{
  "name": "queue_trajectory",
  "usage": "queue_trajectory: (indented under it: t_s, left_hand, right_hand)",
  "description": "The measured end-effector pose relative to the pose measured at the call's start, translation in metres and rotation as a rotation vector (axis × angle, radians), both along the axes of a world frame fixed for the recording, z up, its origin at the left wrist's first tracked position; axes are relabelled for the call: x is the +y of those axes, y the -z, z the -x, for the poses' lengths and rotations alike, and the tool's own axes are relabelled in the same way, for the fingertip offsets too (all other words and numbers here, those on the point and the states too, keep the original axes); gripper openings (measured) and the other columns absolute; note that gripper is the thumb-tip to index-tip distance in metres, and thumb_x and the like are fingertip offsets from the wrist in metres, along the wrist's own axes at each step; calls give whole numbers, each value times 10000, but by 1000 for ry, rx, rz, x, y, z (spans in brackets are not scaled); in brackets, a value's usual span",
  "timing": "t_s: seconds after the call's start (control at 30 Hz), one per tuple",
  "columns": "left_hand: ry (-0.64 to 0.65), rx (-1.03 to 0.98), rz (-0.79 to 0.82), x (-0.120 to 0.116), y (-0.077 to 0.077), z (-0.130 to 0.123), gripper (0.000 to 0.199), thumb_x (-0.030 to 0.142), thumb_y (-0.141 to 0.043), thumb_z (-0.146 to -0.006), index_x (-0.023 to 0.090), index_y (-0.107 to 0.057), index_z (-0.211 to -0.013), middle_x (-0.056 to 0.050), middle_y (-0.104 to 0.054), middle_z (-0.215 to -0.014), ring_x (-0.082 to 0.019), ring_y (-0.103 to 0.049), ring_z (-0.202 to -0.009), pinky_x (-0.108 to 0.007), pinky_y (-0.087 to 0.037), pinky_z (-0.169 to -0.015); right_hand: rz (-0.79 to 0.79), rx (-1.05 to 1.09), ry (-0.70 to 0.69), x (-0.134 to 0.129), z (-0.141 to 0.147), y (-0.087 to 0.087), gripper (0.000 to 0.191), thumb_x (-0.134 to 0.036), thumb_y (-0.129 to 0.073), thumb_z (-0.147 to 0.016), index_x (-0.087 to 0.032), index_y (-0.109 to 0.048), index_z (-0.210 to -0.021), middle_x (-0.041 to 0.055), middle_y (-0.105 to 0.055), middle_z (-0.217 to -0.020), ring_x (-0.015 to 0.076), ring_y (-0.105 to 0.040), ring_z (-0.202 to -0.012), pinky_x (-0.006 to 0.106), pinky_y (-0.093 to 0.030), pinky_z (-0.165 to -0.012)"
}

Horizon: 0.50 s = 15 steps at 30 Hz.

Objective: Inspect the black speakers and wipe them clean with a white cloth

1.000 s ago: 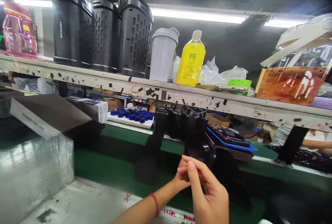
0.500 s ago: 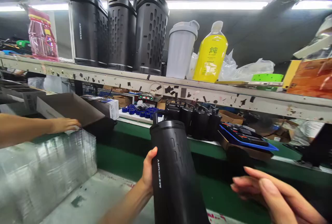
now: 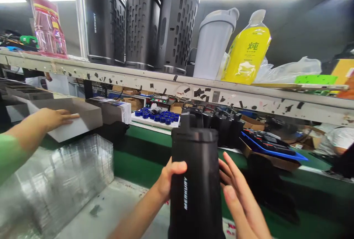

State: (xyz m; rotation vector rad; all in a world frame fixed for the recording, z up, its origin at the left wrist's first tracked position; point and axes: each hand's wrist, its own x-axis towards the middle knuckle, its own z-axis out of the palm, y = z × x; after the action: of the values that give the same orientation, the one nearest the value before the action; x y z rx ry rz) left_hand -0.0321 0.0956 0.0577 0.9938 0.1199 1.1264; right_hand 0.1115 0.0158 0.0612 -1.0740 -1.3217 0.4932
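A black cylindrical container (image 3: pixel 197 187) with white MERKURY lettering and a top handle stands nearly upright in front of me, its lower end cut off by the frame. My left hand (image 3: pixel 168 180) grips its left side, the thumb lying across the front and the other fingers hidden behind. On the right side, my right hand (image 3: pixel 239 194) is close against the container with its fingers stretched out and apart; whether the fingertips touch it is unclear.
Another person's hand (image 3: pixel 56 119) rests at an open box (image 3: pixel 85 115) on the left, above stacked clear plastic (image 3: pixel 74 176). A shelf (image 3: pixel 155 81) crosses above, bearing black containers and bottles. Behind the green belt (image 3: pixel 141 158) are blue caps (image 3: pixel 157 118) and a blue tray (image 3: pixel 293 153).
My right hand has moved left to the container's side. The container looks more upright and sits farther right. The other person's hand has shifted left and up with the box, now tilted differently.
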Motion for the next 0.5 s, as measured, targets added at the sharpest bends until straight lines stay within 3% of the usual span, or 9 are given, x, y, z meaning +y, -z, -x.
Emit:
queue_trajectory:
  t_s: [0.1, 0.2, 0.33, 0.43, 0.5]
  left_hand:
    - [-140, 83, -74, -10, -3, -7, 678, 244, -904, -552, 145, -616, -1157, -99, -735, -1098, -344, -663, -1099, -431, -484, -991]
    - [-332, 276, -178, -19, 0, -14, 800, 235, -924, -550, 195, -527, -1245, -91, -687, -1201, -322, -645, -1108, -416, -496, -974]
    - [-594, 520, -325, -24, 8, -20, 999, 291, -933, -510, 253, -400, -1354, -93, -608, -1322, -330, -603, -1188, -431, -475, -1042]
    - [-721, 638, -413, -26, 15, -23, 1073, 315, -912, -507, 271, -312, -1395, -112, -566, -1351, -354, -583, -1214, -468, -460, -1055]
    - [-809, 682, -448, -27, 18, -26, 1019, 342, -878, -550, 276, -300, -1387, -131, -556, -1335, -371, -590, -1191, -498, -462, -1031]
  right_hand:
    - [120, 93, 85, 0, 24, 0, 827, -747, -448, -928, -222, -296, -1548, 46, -364, -1569, 221, -289, -1469, 358, -252, -1210]
    - [147, 114, 182, 1, 26, -1, 977, -786, -486, -871, -115, -272, -1548, 143, -383, -1540, 307, -306, -1452, 423, -180, -1211]
    - [53, 79, 216, -1, 19, -4, 1089, -826, -539, -808, -108, -209, -1557, 182, -421, -1490, 351, -370, -1401, 446, -262, -1148]
    - [111, 52, 292, -2, 21, -4, 1291, -932, -623, -608, -59, -251, -1483, 266, -529, -1322, 438, -522, -1225, 491, -456, -940]
    - [94, 86, 311, 0, 25, -1, 1282, -920, -695, -526, -79, -316, -1417, 246, -597, -1203, 407, -628, -1057, 452, -534, -801]
